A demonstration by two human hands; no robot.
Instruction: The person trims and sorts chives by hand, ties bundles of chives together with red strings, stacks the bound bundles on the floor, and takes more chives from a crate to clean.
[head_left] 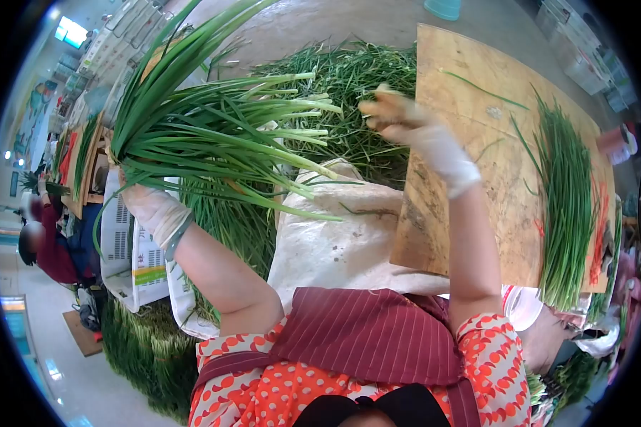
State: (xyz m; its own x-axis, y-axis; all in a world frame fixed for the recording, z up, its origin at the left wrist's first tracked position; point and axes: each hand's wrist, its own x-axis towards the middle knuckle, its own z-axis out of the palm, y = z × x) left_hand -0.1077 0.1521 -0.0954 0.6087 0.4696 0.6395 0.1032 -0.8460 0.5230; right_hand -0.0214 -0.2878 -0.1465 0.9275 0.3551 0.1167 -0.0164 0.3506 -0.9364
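My left hand (153, 206), in a pale glove, is closed around the leafy ends of a bunch of long green stalks (221, 135). The bunch's whitish ends fan out to the right. My right hand (399, 117), gloved and smeared by motion, is raised between the bunch and the wooden board (470, 164); its fingers look spread, with nothing seen in them. Behind and below the bunch lies a heap of loose greens (363, 78). A white cloth (335, 242) covers my lap.
A neat green bundle (566, 199) lies on the board's right side beside red ties (600, 228). White crates (139, 263) stand at left, with more greens (149, 356) below. Another person (53, 245) is at far left. A teal bucket (443, 8) stands at the top.
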